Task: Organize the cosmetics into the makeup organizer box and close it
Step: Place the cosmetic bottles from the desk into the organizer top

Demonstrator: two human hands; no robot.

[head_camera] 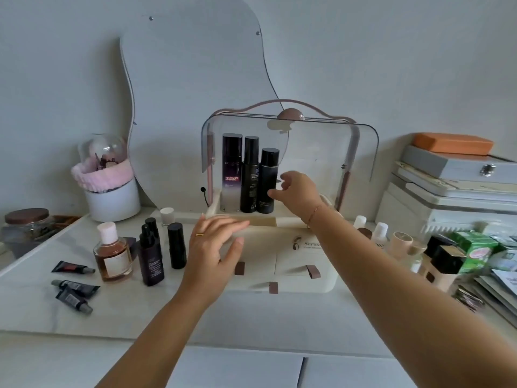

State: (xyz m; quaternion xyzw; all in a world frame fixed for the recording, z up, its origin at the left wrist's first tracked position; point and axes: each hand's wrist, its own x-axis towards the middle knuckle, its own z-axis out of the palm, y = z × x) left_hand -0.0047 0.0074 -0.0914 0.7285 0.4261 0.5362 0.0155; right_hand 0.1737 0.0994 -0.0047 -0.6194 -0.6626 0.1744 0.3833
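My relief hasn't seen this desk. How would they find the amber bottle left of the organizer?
Start at the cream makeup organizer box, clear lid raised, mid-scene. A group of bottles stands to its left; the amber bottle is the leftmost. It alone is squat and see-through with a pale pink cap; the black bottles beside it are slim.

Cream organizer box (pixel 296 261) stands open, clear lid (pixel 321 152) raised; three dark bottles (pixel 249 175) upright inside, far left; loose bottles (pixel 152 256) outside, left.
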